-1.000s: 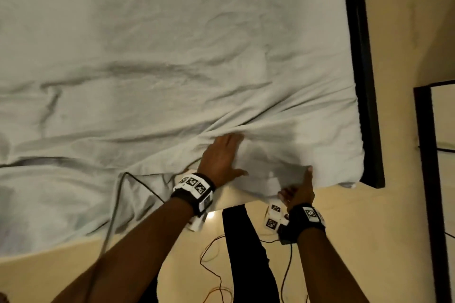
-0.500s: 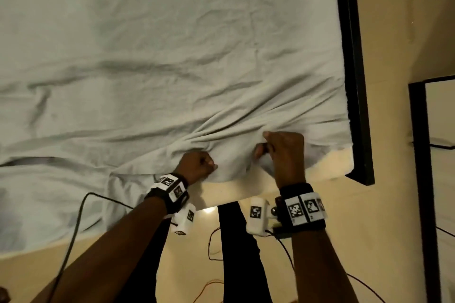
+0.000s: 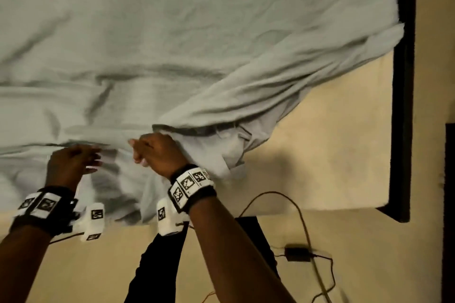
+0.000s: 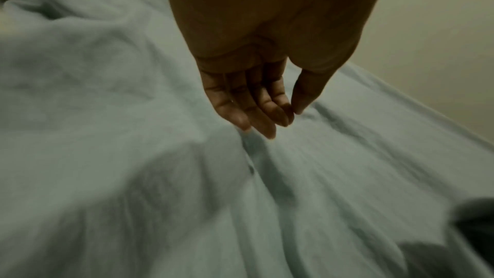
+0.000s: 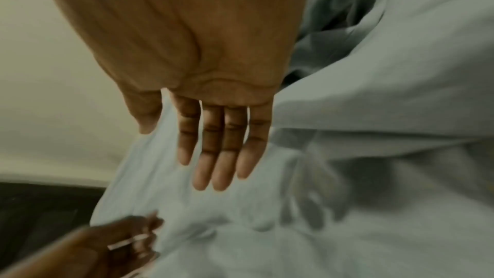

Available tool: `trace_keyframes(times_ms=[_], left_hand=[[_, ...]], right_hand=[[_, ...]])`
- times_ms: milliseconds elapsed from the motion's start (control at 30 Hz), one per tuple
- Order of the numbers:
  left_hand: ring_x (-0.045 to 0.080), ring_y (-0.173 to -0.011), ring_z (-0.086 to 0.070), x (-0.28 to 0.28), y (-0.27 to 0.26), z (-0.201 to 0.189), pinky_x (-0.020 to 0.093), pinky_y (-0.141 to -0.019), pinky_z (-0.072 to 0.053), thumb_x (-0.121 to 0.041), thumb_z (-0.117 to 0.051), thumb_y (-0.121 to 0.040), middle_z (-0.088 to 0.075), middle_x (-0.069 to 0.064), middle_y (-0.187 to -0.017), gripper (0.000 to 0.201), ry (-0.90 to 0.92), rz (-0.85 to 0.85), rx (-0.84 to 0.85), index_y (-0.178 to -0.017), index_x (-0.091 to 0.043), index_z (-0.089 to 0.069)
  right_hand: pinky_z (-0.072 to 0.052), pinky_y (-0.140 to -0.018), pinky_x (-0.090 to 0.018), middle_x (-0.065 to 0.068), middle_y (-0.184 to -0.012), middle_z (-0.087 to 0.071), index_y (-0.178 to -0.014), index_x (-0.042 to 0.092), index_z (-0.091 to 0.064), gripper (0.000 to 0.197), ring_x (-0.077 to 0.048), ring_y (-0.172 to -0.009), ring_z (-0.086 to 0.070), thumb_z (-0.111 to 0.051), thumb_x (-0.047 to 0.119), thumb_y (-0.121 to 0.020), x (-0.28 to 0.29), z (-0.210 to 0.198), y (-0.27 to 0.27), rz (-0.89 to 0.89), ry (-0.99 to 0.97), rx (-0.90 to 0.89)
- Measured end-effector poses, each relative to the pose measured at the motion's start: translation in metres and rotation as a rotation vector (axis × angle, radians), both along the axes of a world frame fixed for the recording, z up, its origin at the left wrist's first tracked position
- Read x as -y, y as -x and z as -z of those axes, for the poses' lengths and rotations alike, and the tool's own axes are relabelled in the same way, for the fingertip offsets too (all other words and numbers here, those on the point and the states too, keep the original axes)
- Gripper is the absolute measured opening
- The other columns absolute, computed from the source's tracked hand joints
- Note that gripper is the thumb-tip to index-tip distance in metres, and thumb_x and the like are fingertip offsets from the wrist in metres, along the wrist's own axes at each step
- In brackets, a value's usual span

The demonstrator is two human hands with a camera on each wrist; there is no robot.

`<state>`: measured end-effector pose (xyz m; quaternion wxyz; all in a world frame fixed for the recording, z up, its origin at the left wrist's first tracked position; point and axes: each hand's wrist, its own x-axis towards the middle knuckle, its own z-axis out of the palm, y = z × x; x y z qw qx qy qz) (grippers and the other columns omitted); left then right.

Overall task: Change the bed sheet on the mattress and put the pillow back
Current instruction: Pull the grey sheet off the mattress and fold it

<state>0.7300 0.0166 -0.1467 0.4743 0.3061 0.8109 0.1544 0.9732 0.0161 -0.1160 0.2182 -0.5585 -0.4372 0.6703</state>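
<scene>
- the bed sheet is partly off. it is peeled back from the near right corner, so the bare mattress shows there.
- the rest of the sheet lies on the bed, all wrinkly.
- the right hand is over the bunched edge with straight fingers. it holds nothing.
- the left hand is loose and holds nothing too.
- left to do, i think: pull it all off, put on a fresh sheet, bring the pillow. i see no pillow.

Pale grey-green bed sheet wrinkled, spread over cream mattress; its near right corner pulled off and bunched, leaving that mattress corner bare. Pillow out of view.
</scene>
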Motion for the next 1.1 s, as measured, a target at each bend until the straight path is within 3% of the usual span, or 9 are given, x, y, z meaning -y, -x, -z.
trace_keyframes(times_ms=[100,267,400,533,600,700,767,967,1100], left_hand=[[0.003,-0.057,-0.068,-0.02,-0.015,-0.007,0.015,-0.054,-0.055,-0.018,-0.065,-0.098,-0.073,0.019,-0.082,0.02,-0.078,0.194,-0.105,-0.1,0.001,-0.07],[0.016,-0.08,-0.069,-0.056,-0.145,-0.014,0.027,-0.074,-0.052,-0.027,-0.077,-0.089,-0.071,-0.002,-0.081,0.012,-0.382,0.573,-0.191,-0.086,-0.018,-0.069],[0.023,-0.104,-0.065,-0.083,-0.291,0.012,0.035,-0.09,-0.051,-0.041,-0.08,-0.083,-0.067,0.005,-0.114,0.046,-0.647,0.765,-0.113,-0.118,-0.015,-0.066],[0.031,-0.128,-0.052,-0.117,-0.404,0.045,0.043,-0.098,-0.05,-0.053,-0.08,-0.078,-0.045,0.012,-0.148,0.094,-0.396,0.919,-0.161,-0.151,-0.012,-0.036],[0.032,-0.121,-0.057,-0.13,-0.431,0.056,0.041,-0.091,-0.05,-0.05,-0.078,-0.082,-0.055,0.013,-0.137,0.08,-0.255,0.963,-0.161,-0.144,-0.013,-0.043],[0.035,-0.095,-0.063,-0.131,-0.436,0.054,0.035,-0.068,-0.039,-0.044,-0.068,-0.091,-0.067,0.011,-0.095,0.028,-0.34,0.997,-0.186,-0.092,-0.016,-0.062],[0.031,-0.074,-0.057,-0.117,-0.424,0.042,0.034,-0.06,-0.028,-0.043,-0.065,-0.093,-0.054,0.004,-0.069,0.036,-0.481,0.968,-0.122,-0.071,-0.021,-0.049],[0.013,-0.061,-0.038,-0.078,-0.419,-0.008,0.032,-0.056,-0.028,-0.034,-0.069,-0.095,-0.045,-0.002,-0.064,0.038,-0.74,0.913,0.062,-0.068,-0.015,-0.051],[0.009,-0.057,-0.034,-0.081,-0.414,-0.045,0.03,-0.054,-0.029,-0.029,-0.073,-0.092,-0.037,-0.007,-0.062,0.044,-0.825,0.847,0.138,-0.063,-0.019,-0.042]], right_hand=[[-0.056,-0.073,-0.048,-0.007,-0.071,-0.072,-0.075,0.012,-0.062,0.045,-0.026,-0.071,-0.069,-0.057,0.052,-0.096,0.028,0.037,-0.034,-0.053,0.059,0.208],[-0.055,-0.063,-0.045,-0.001,-0.06,-0.065,-0.064,0.015,-0.06,0.038,-0.024,-0.062,-0.064,-0.051,0.045,-0.084,0.064,0.067,-0.182,0.4,0.077,0.489],[-0.05,-0.058,-0.037,-0.01,-0.063,-0.067,-0.076,0.003,-0.066,0.029,-0.023,-0.056,-0.059,-0.063,0.024,-0.096,0.048,0.067,-0.302,0.849,0.156,0.482],[-0.05,-0.059,-0.041,-0.015,-0.068,-0.066,-0.081,0.004,-0.066,0.031,-0.027,-0.06,-0.059,-0.067,0.033,-0.092,0.004,0.074,-0.386,0.949,0.156,0.46],[-0.053,-0.058,-0.04,-0.017,-0.07,-0.065,-0.086,-0.003,-0.066,0.044,-0.026,-0.06,-0.059,-0.068,0.04,-0.091,-0.021,0.071,-0.409,0.914,0.158,0.472],[-0.053,-0.053,-0.034,-0.016,-0.071,-0.061,-0.085,0.002,-0.065,0.046,-0.024,-0.056,-0.057,-0.066,0.047,-0.092,-0.051,0.067,-0.421,0.903,0.211,0.438],[-0.053,-0.056,-0.037,-0.015,-0.072,-0.061,-0.084,0.005,-0.065,0.056,-0.024,-0.057,-0.058,-0.065,0.061,-0.087,-0.063,0.065,-0.421,0.898,0.253,0.434],[-0.059,-0.056,-0.046,-0.023,-0.073,-0.069,-0.094,0.0,-0.071,0.081,-0.035,-0.059,-0.065,-0.062,0.078,-0.077,-0.089,0.043,-0.403,0.898,0.208,0.387],[-0.054,-0.06,-0.032,-0.004,-0.095,-0.07,-0.118,0.016,-0.064,0.045,-0.023,-0.078,-0.066,-0.063,0.053,-0.093,-0.116,0.02,-0.395,0.956,0.043,0.248]])
